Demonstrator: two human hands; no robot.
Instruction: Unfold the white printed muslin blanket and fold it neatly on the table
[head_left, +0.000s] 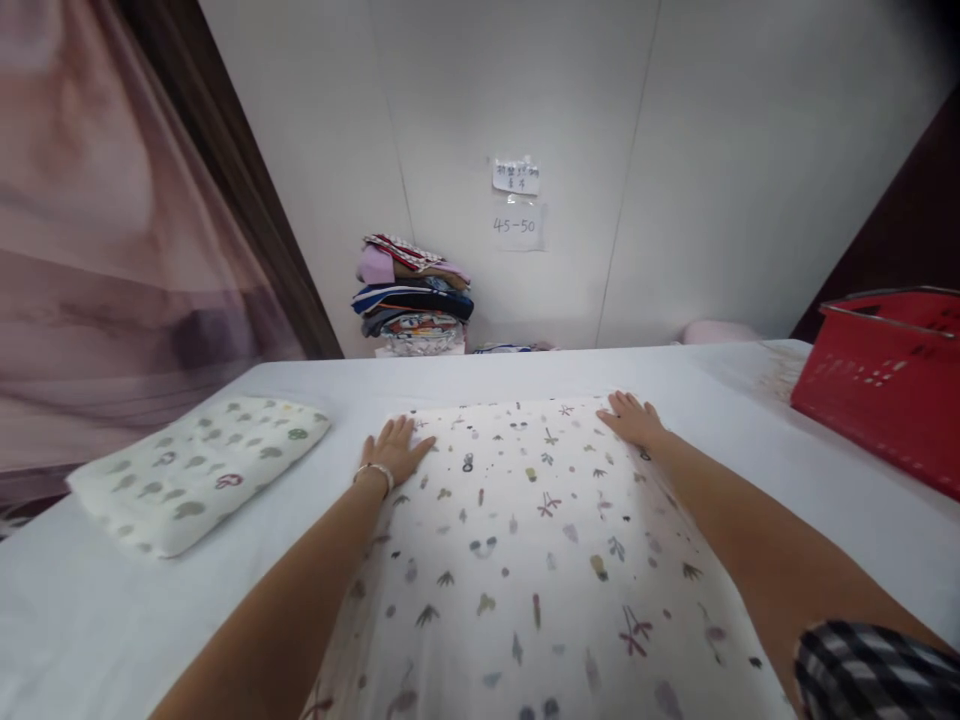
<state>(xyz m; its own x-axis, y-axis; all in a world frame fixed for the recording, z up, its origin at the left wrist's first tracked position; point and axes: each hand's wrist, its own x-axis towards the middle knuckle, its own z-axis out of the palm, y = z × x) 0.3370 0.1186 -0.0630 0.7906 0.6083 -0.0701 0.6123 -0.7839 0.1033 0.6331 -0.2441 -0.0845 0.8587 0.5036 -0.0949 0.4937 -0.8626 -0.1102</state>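
Observation:
A white cloth printed with small plants and shapes [517, 530] lies spread on the white-covered table [300, 400], its near end running out of view below. My left hand [394, 452] rests flat on the cloth's far left corner, fingers spread, with a light bracelet at the wrist. At the far right corner lies my right hand [632, 418], palm down and fingers apart. Neither hand grips the fabric. To the left sits a folded white cloth with a green leafy print [202, 470], apart from both hands.
A red plastic basket [885, 380] with a metal handle stands at the right edge. Behind the table is a stack of folded fabrics [416, 295] against the pale wall. Paper signs [517, 225] hang there. A pinkish curtain [97, 250] borders the left side.

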